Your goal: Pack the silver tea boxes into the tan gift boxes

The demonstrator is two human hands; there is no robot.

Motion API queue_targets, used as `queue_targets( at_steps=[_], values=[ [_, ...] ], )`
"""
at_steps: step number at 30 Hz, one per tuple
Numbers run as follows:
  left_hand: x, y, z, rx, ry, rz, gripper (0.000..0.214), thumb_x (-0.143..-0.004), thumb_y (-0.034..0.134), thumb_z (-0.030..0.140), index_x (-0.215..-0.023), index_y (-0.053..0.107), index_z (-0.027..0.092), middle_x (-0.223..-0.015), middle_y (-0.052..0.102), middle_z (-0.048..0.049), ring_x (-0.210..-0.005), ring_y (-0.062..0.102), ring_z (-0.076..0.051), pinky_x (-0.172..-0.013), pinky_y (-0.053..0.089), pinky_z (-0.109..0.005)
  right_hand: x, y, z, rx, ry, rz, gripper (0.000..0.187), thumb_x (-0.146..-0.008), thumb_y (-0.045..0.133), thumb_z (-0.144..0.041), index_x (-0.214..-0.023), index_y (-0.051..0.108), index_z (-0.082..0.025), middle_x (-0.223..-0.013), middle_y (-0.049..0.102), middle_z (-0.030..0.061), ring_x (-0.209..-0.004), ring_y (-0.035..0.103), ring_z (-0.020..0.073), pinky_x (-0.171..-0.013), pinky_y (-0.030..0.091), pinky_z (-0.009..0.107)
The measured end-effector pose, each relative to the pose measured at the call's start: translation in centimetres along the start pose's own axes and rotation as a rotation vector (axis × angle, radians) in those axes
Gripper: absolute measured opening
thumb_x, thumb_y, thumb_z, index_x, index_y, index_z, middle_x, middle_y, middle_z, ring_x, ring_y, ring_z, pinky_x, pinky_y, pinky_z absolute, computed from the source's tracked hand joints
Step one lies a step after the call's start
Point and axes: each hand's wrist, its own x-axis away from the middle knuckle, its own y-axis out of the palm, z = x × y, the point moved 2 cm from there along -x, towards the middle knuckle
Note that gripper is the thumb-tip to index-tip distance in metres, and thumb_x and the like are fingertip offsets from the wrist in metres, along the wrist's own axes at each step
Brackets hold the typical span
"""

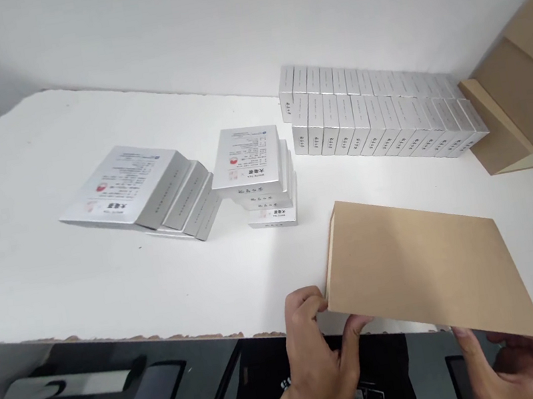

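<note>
A flat brown cardboard box is tilted above the front edge of the white table. My left hand grips its near left corner, fingers curled round the edge. My right hand holds its near right corner from below, mostly hidden under the cardboard. Behind the box lie two piles of flat silver boxes: one slumped pile at the left and one stacked pile in the middle.
Two long rows of small silver boxes stand on edge at the back right, by the white wall. More brown cardboard boxes are stacked at the far right. Dark objects lie below the table's front edge.
</note>
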Motion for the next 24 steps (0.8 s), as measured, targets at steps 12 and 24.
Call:
queue_targets(
  at_steps=[12, 24],
  values=[
    [-2.2, -2.8, 2.8, 0.371, 0.299, -0.535, 0.02, -0.093, 0.062, 0.011, -0.104, 0.053, 0.026, -0.088, 0.074, 0.0004, -0.081, 0.072, -0.016, -0.073, 0.062, -0.033, -18.2, -2.8, -0.3, 0.286, -0.614, -0.132, 0.029, -0.101, 0.062, -0.045, -0.117, 0.071, -0.022, -0.117, 0.074, 0.0121, -0.115, 0.068, 0.0269, -0.104, 0.048, 0.042],
    [-17.5, 4.7, 2.2, 0.098, -0.028, -0.689, 0.057, -0.087, 0.074, 0.053, -0.125, 0.052, 0.018, -0.142, 0.058, -0.0163, -0.132, 0.057, -0.036, -0.106, 0.054, -0.055, -5.1, -0.4, -2.6, -0.276, -0.149, -0.274, 0.032, -0.105, 0.052, -0.049, -0.113, 0.066, -0.022, -0.115, 0.068, 0.0079, -0.108, 0.064, 0.023, -0.092, 0.048, 0.037]
  ],
)
